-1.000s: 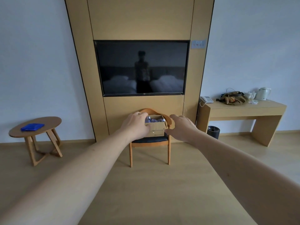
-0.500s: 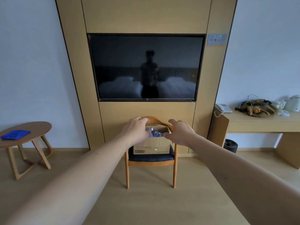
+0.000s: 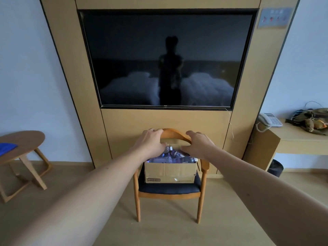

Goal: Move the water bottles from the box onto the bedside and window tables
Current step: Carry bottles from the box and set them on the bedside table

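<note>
Hands over an open box (image 3: 170,172) of bottles (image 3: 171,156).
Box sits on the chair (image 3: 169,189) seat under the TV (image 3: 166,58); left hand (image 3: 150,143) and right hand (image 3: 198,145) reach out above it, fingers loosely spread and holding nothing, bottles lying heaped inside.
</note>
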